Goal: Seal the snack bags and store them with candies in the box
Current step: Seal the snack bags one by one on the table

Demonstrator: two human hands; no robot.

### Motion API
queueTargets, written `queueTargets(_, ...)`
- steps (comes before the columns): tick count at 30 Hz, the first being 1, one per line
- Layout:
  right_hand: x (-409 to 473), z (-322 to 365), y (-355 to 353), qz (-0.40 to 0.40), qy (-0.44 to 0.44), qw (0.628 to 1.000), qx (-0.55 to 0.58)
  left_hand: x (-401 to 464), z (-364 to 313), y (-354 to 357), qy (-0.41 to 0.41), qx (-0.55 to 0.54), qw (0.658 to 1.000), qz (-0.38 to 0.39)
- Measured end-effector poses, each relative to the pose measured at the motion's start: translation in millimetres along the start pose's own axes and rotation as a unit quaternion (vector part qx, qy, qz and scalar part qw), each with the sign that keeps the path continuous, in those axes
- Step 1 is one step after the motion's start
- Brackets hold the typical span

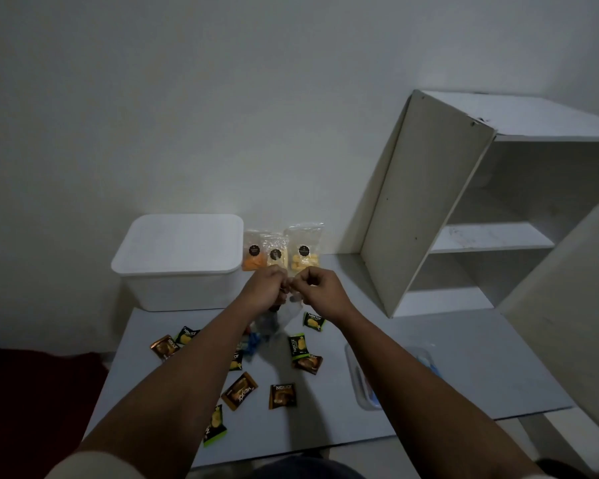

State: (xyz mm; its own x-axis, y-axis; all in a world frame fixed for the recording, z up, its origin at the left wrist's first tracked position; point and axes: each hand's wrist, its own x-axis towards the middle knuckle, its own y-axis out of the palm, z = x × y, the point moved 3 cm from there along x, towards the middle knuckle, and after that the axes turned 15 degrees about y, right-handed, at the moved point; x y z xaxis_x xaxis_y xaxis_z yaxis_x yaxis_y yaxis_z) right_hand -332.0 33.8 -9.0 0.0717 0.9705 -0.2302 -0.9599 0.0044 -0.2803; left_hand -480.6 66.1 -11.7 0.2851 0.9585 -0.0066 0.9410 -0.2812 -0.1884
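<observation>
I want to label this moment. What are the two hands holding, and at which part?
Both the left hand and right hand pinch the top edge of a clear snack bag.

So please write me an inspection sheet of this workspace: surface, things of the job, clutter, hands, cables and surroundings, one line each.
Surface: grey table, dimly lit, candies scattered over its middle.
Job's things: white box at the back left, lid on; three snack bags standing beside it against the wall; candy packets, green and brown, lying loose; clear bag hanging from both hands.
Clutter: clear tray at the right, partly hidden by the right forearm; small blue items under the bag, too unclear to name.
Hands: left hand and right hand both pinch the bag's top edge.
Cables: nothing seen.
Surroundings: white shelf unit tilted at the right; plain wall behind.
</observation>
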Motion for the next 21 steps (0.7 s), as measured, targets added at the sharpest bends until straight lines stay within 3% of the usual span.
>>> queueTargets(3,4,5,1,0.010,0.018,0.999,-0.025,0,-8,-1,0.048,0.078,0.995,0.045)
queueTargets(8,6,26,-5,-0.005,-0.023,0.999,-0.048,-1,-28,-3,0.103,0.152,0.981,0.067)
queueTargets(13,10,41,-12,-0.036,-0.006,0.999,0.027,8,-51,-6,0.161,0.247,0.953,0.063)
queueTargets(16,9,51,-21,-0.027,0.014,0.997,0.068,9,-59,-4,0.176,0.263,0.945,0.080)
queueTargets(21,11,58,-27,-0.021,-0.015,0.997,0.067,16,-62,-2,0.178,0.245,0.953,0.021)
